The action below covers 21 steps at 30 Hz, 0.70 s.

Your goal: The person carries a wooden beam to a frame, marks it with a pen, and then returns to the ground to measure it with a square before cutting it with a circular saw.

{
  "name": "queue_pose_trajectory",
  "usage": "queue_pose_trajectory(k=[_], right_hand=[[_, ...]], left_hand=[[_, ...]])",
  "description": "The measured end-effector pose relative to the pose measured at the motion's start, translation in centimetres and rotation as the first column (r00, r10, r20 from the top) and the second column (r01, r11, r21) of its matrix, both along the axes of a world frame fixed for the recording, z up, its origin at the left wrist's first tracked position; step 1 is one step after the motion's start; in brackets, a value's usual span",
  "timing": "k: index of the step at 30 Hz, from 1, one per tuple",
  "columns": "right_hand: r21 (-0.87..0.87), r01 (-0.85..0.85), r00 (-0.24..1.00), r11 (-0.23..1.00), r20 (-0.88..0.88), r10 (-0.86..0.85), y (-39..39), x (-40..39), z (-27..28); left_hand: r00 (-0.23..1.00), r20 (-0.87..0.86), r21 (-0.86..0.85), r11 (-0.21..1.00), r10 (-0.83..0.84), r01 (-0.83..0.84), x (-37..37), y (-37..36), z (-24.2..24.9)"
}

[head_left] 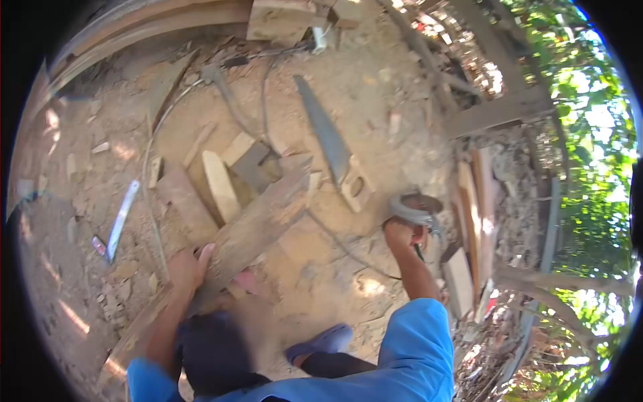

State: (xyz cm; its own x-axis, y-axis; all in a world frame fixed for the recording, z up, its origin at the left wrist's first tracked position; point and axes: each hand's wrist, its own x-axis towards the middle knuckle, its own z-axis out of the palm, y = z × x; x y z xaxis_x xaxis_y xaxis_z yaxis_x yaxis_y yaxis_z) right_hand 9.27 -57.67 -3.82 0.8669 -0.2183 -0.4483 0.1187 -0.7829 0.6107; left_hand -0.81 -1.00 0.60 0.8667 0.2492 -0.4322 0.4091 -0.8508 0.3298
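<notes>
My left hand point(191, 268) is closed on the edge of a long wooden plank point(258, 218), which slants up to the right in front of my legs. Out to the right, my right hand point(403, 236) grips a power tool point(416, 213) with a grey rounded guard and a disc; part of its body is hidden by the hand. The tool is well apart from the plank. A hand saw point(325, 127) with a wooden handle lies on the dirt between and beyond my hands. Short wooden pieces point(221, 184) lie beyond the plank.
A metal square point(122, 221) lies on the ground at the left. Cables point(348, 251) cross the dirt. Boards point(472, 221) lie at the right beside a wooden post point(499, 114). A wood block point(281, 20) sits at the top. My shoe point(321, 342) is below.
</notes>
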Motion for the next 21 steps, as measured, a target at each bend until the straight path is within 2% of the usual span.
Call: queue_pose_trajectory(k=[2,3,4,6,8,9,10,11,12,13,14,15,16,17,19,20,21], right_hand=[[0.049,-0.054,0.995,0.997,0.085,0.05,-1.4,-1.6,-3.0],[0.015,-0.07,0.991,0.997,0.112,0.068,-1.5,-1.8,-4.4],[0.054,0.025,0.996,0.998,0.087,-0.029,-0.2,-1.2,-4.5],[-0.072,0.039,0.999,0.997,-0.023,-0.041,3.0,-0.7,-2.5],[-0.047,-0.082,0.996,0.996,-0.025,0.08,6.0,-1.9,-1.9],[-0.039,-0.14,0.99,0.989,-0.023,0.139,7.6,-2.8,-1.4],[0.267,-0.031,0.999,0.963,-0.01,0.035,9.6,-4.0,-0.7],[0.548,0.073,0.997,0.833,-0.017,-0.076,12.4,-4.9,0.3],[0.733,0.243,0.966,0.635,-0.125,-0.225,15.3,-5.8,3.2],[0.812,0.327,0.937,0.484,-0.209,-0.281,17.9,-6.7,6.1],[0.924,0.339,0.888,0.174,-0.253,-0.384,20.2,-7.7,8.8],[0.939,0.313,0.827,-0.14,-0.342,-0.445,22.3,-9.2,11.9],[0.92,0.274,0.808,-0.279,-0.378,-0.452,24.3,-10.6,16.1],[0.885,0.221,0.797,-0.41,-0.406,-0.447,26.3,-11.1,20.1],[0.8,0.306,0.78,-0.517,-0.522,-0.346,30.8,-13.9,24.1],[0.825,0.201,0.812,-0.528,-0.442,-0.381,33.4,-15.2,28.0],[0.833,0.087,0.844,-0.546,-0.353,-0.404,35.7,-16.1,31.5]], left_hand=[[0.999,-0.048,0.005,1.0,-0.001,0.002,0.4,-0.3,-0.2],[0.999,-0.046,-0.008,1.0,-0.009,0.008,0.3,-0.2,0.1],[0.999,-0.031,-0.024,1.0,-0.018,0.017,0.4,-0.3,0.1],[0.999,-0.009,-0.034,0.999,-0.031,0.03,0.9,0.4,-0.3],[0.999,-0.024,-0.032,0.998,-0.046,0.045,0.5,0.6,-1.4],[0.996,-0.081,-0.087,0.996,-0.024,0.017,0.6,1.0,-2.1],[0.99,-0.144,-0.148,0.989,0.001,-0.022,0.6,1.8,-2.8],[0.979,-0.202,-0.204,0.977,0.02,-0.061,1.1,2.5,-2.6],[0.983,-0.185,-0.188,0.982,-0.017,-0.019,1.5,3.0,-1.8],[0.983,-0.178,-0.178,0.984,-0.046,0.014,0.9,3.5,-0.7],[0.983,-0.163,-0.171,0.984,-0.079,0.05,1.5,3.9,0.9],[0.996,-0.067,-0.223,0.974,-0.06,0.044,1.4,4.1,3.2],[1.0,0.007,-0.264,0.965,-0.003,0.005,-0.9,4.8,6.1],[0.993,0.098,-0.302,0.953,0.072,-0.039,-2.7,5.5,9.4],[0.993,0.106,-0.225,0.974,0.057,-0.032,-5.0,6.4,18.4],[0.988,0.139,-0.19,0.981,0.066,-0.039,-5.2,6.8,22.1],[0.992,0.091,-0.229,0.971,0.089,-0.066,-5.5,7.8,24.3]])
